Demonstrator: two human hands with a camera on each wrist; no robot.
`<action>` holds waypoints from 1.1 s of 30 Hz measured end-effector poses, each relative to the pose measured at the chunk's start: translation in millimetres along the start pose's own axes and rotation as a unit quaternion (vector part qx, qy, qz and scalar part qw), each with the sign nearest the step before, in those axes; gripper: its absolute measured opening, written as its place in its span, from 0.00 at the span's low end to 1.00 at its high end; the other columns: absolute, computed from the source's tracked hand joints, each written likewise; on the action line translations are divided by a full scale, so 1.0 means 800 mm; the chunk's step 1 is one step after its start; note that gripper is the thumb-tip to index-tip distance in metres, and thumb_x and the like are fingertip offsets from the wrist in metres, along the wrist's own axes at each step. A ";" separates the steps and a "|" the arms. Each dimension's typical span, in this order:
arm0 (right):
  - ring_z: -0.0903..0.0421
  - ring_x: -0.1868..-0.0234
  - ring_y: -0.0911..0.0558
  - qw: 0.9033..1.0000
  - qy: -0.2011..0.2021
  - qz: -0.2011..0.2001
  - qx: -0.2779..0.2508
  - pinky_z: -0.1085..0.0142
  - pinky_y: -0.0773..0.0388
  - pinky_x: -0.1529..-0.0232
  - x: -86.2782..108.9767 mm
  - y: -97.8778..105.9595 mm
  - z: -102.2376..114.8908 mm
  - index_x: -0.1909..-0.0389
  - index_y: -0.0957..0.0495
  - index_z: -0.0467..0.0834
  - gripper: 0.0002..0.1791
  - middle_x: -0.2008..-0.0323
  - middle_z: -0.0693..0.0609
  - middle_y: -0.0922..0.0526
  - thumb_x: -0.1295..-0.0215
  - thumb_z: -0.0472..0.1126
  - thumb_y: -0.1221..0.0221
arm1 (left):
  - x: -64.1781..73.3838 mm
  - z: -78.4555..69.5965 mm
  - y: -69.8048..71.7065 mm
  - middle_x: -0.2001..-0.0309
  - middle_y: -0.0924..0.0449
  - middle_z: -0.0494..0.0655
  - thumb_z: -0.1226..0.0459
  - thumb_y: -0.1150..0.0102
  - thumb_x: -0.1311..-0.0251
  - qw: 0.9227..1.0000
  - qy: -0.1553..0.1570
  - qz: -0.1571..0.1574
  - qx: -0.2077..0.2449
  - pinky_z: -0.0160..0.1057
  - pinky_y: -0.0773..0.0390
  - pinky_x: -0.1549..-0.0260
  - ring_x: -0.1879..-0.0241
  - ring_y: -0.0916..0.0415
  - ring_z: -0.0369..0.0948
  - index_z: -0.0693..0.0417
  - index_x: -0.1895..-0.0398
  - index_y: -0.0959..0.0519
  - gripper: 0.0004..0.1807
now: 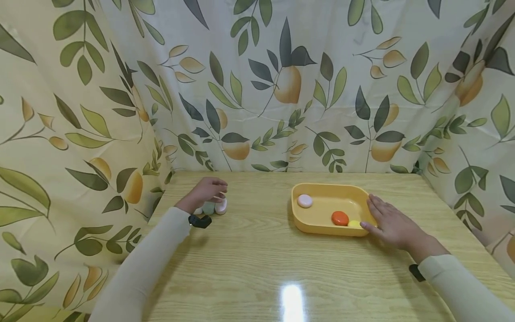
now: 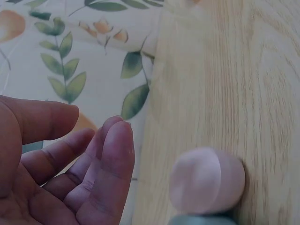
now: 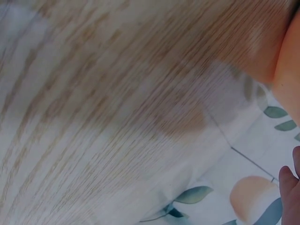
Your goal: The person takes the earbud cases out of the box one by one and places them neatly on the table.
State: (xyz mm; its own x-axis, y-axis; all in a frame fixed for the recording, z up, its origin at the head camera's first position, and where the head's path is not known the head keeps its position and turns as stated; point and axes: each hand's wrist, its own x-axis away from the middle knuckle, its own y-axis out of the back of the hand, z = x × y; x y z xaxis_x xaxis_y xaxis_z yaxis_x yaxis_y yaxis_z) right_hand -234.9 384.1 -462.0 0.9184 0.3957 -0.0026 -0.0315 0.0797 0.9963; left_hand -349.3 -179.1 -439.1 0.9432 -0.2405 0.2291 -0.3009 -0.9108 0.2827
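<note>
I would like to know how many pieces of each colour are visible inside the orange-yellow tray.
Pale pink piece: 1
Red-orange piece: 1
Yellow piece: 1
Total: 3

from head height, the table (image 1: 241, 268) is viewed forward and down, with the left hand (image 1: 206, 191) and the right hand (image 1: 393, 225) taken in at a distance. from the left wrist, the left fingers (image 2: 118, 154) and a pale pink piece (image 2: 204, 180) are seen close up; from the right wrist, the table is faced closely; the piece and the tray (image 1: 322, 230) are each shared with the head view
</note>
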 end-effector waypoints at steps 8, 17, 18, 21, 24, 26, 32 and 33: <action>0.32 0.28 0.53 1.000 0.000 -0.004 -0.002 0.44 0.62 0.29 0.001 0.002 0.002 0.28 0.55 0.25 0.48 0.27 0.29 0.56 0.27 0.62 0.56 | -0.014 -0.003 -0.018 0.48 0.24 0.59 0.63 0.47 0.29 1.000 -0.004 0.015 -0.003 0.42 0.17 0.61 0.52 0.21 0.53 0.64 0.40 0.27 0.19; 0.32 0.28 0.52 1.000 0.000 -0.005 -0.003 0.44 0.60 0.29 0.001 0.002 0.000 0.28 0.55 0.25 0.48 0.27 0.29 0.56 0.27 0.62 0.55 | -0.023 -0.009 -0.038 0.44 0.26 0.64 0.63 0.49 0.28 0.999 -0.015 0.039 0.009 0.44 0.18 0.58 0.52 0.22 0.52 0.67 0.37 0.30 0.22; 0.32 0.28 0.52 1.000 0.002 -0.006 -0.004 0.44 0.60 0.29 0.001 0.002 0.000 0.28 0.55 0.25 0.47 0.27 0.29 0.56 0.27 0.62 0.55 | -0.024 -0.010 -0.041 0.45 0.26 0.64 0.63 0.49 0.28 0.999 -0.014 0.039 0.012 0.44 0.18 0.58 0.52 0.21 0.52 0.67 0.37 0.30 0.21; 0.32 0.28 0.52 1.000 0.002 -0.003 -0.004 0.44 0.61 0.29 0.001 0.000 -0.001 0.28 0.55 0.25 0.48 0.27 0.29 0.56 0.26 0.62 0.56 | -0.024 -0.013 -0.047 0.46 0.25 0.62 0.64 0.49 0.28 0.999 -0.009 0.041 0.018 0.44 0.18 0.58 0.52 0.21 0.52 0.66 0.38 0.29 0.20; 0.32 0.28 0.52 1.000 0.003 -0.002 -0.004 0.44 0.61 0.29 0.000 -0.002 -0.001 0.28 0.55 0.25 0.48 0.27 0.29 0.56 0.26 0.62 0.56 | -0.028 -0.014 -0.053 0.46 0.25 0.62 0.63 0.47 0.29 0.999 -0.009 0.044 0.029 0.43 0.18 0.58 0.53 0.21 0.51 0.65 0.39 0.28 0.20; 0.32 0.28 0.52 1.000 0.000 -0.001 -0.004 0.43 0.60 0.29 0.000 -0.002 -0.001 0.28 0.55 0.25 0.48 0.27 0.29 0.56 0.27 0.62 0.56 | -0.031 -0.015 -0.057 0.45 0.25 0.64 0.63 0.46 0.29 0.998 -0.014 0.048 0.037 0.42 0.17 0.58 0.53 0.20 0.51 0.64 0.39 0.27 0.20; 0.32 0.28 0.53 1.000 0.001 0.003 -0.004 0.43 0.60 0.29 0.000 0.001 0.002 0.29 0.55 0.24 0.48 0.27 0.29 0.56 0.26 0.62 0.56 | -0.039 -0.023 -0.072 0.47 0.24 0.64 0.64 0.46 0.30 0.996 -0.017 0.056 0.065 0.42 0.17 0.59 0.56 0.19 0.49 0.66 0.40 0.28 0.20; 0.32 0.28 0.53 1.000 0.002 0.004 -0.005 0.43 0.61 0.29 0.000 0.002 0.002 0.28 0.56 0.24 0.48 0.27 0.29 0.56 0.26 0.62 0.56 | -0.040 -0.025 -0.075 0.46 0.25 0.64 0.64 0.47 0.30 0.996 -0.016 0.058 0.066 0.42 0.17 0.60 0.56 0.19 0.49 0.65 0.40 0.28 0.20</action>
State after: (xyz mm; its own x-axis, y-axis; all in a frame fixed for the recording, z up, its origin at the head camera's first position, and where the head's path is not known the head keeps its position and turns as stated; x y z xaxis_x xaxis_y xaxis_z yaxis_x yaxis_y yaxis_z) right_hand -234.4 382.5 -460.5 0.9168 0.3993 0.0045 -0.0423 0.0857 0.9954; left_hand -364.4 -109.8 -444.6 0.9076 -0.3563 0.2220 -0.3899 -0.9115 0.1312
